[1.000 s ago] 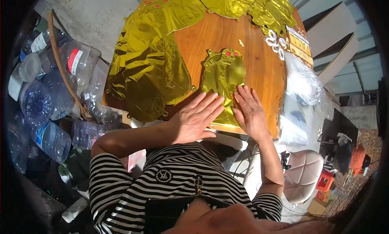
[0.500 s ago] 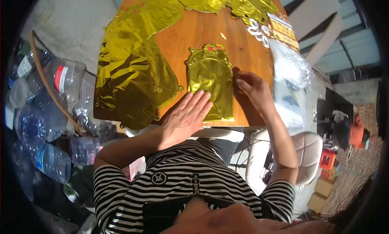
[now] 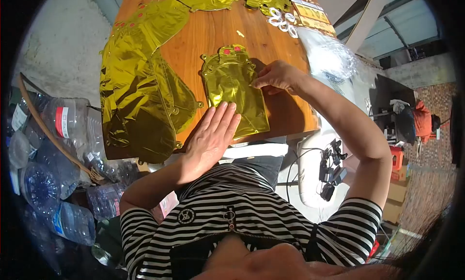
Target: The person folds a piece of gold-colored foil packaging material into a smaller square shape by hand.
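The left hand (image 3: 210,134) lies flat and open, fingers together, pressing the lower left part of a small gold foil balloon (image 3: 236,93) against the wooden surface (image 3: 286,110) in the middle of the frame. The right hand (image 3: 277,76), just right of centre, is closed in a pinch on the balloon's right edge, about halfway up. The balloon lies flat and deflated, its top with red dots pointing toward the upper part of the frame, its lower end close to the near edge of the surface.

Left of it, a much larger sheet of crumpled gold foil (image 3: 138,93) drapes over the left edge of the surface. It could slide off, since much of it seems to hang unsupported. The small balloon's thin foil could crease or tear at the pinched edge if the right hand pulls while the left palm holds it down.

At the far left of the frame, clear plastic bottles (image 3: 58,130) are heaped together, apparently empty, with what looks like a basket rim (image 3: 53,139) curving through them. At the upper right, white rings (image 3: 282,23) and a yellow printed card (image 3: 312,13) lie on the surface, and a clear plastic bag (image 3: 329,57) beside them holds contents I cannot make out.
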`<state>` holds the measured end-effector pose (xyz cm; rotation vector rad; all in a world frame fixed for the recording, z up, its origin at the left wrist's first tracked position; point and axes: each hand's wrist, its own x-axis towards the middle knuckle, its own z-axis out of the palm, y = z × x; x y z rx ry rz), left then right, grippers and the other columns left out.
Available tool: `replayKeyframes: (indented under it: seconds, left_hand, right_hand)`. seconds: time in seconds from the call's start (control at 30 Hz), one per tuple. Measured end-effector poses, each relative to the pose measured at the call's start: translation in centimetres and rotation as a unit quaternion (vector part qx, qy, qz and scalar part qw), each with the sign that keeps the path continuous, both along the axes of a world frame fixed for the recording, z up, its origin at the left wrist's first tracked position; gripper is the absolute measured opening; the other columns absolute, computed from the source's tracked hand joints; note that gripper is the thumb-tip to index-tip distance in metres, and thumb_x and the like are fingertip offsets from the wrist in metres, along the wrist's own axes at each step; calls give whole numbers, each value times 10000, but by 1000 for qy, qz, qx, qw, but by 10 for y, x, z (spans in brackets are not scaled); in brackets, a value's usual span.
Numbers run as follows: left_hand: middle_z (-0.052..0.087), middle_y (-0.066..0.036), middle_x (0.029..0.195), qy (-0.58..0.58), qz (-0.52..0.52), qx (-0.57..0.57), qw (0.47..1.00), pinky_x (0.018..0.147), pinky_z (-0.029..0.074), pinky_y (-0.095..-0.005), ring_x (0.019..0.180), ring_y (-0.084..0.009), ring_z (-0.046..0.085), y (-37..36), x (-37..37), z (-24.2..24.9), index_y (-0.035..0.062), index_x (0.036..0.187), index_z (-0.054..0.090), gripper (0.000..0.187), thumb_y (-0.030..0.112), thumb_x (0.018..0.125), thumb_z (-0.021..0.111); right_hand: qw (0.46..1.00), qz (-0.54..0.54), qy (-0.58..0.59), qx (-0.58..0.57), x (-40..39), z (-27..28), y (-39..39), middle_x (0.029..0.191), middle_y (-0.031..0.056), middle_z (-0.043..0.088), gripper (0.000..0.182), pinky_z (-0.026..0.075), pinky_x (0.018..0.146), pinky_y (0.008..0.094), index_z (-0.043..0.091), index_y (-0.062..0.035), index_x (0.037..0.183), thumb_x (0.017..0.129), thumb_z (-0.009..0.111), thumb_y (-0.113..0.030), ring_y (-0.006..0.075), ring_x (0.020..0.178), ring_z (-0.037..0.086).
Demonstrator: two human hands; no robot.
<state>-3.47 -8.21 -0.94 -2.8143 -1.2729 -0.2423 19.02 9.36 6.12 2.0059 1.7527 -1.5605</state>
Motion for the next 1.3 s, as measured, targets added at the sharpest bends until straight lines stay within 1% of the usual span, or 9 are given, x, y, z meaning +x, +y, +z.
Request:
replayKeyframes:
  seconds: [0.53,0.63,0.73,0.87,0.93,1.03,1.1,1.27,1.3]
  left_hand:
    - [351,-216,1613,-3,15,5,1000,1260,207,-483,1521,-359,301,-2,-2,1,-13,1530,399,577,168,985,457]
    - [278,-243,1644,15,3,4,1000,1274,155,-500,1542,-397,236,0,-3,-1,-5,1556,360,750,291,925,637]
    - [170,-251,1674,-140,-28,-147,979,1278,124,-513,1566,-393,139,2,-13,19,-13,1577,303,983,453,852,776]
    - [167,-258,1672,-366,25,-121,922,1255,213,-498,1564,-391,147,3,-21,16,-23,1580,281,1031,357,809,850]
    - [281,-251,1632,-436,141,-72,886,1127,433,-443,1443,-338,422,14,-28,28,14,1570,325,936,182,814,850]
    - [450,-208,1527,-511,215,-146,820,1022,498,-393,1277,-265,550,41,-38,45,19,1547,364,842,153,853,821]
    - [642,-146,1283,-624,99,-388,671,911,520,-330,1051,-189,639,73,-46,40,-53,1349,560,598,173,866,829]
    - [710,-65,955,-593,102,-468,647,757,509,-265,790,-109,632,90,-36,78,-21,943,687,180,137,922,771]
    - [706,-77,955,-539,100,-351,759,740,511,-265,793,-108,637,85,-33,90,-5,934,697,151,128,917,768]
  right_hand:
    - [983,-60,160,-61,1,-7,-7,872,-19,662,240,519,633,249,703,-74,1039,905,804,-246,68,731,607]
    - [985,-44,162,-37,2,1,-16,904,-13,685,241,514,628,247,718,-71,1071,908,794,-230,80,736,608]
    - [981,-72,178,-7,10,-7,-14,891,-34,704,196,520,695,268,733,-89,1053,912,780,-216,76,789,640]
    - [972,-58,224,28,17,7,-26,862,-77,707,98,473,634,194,742,-126,994,922,781,-179,22,712,603]
    - [965,-74,250,24,22,11,-32,882,-84,712,91,475,660,195,747,-121,1010,933,769,-165,9,730,607]
    - [951,-48,304,28,31,16,-37,966,-62,742,114,501,744,216,750,-120,1047,939,755,-160,20,840,649]
    - [941,-58,329,51,33,20,-40,956,-51,743,117,504,772,214,753,-97,1051,941,752,-136,34,848,657]
    - [934,4,324,152,48,49,-47,994,-20,743,159,521,813,260,747,-53,1079,933,759,-115,89,882,665]
    - [931,30,309,190,53,52,-50,1013,0,744,182,532,830,289,739,-41,1103,929,756,-93,127,902,669]
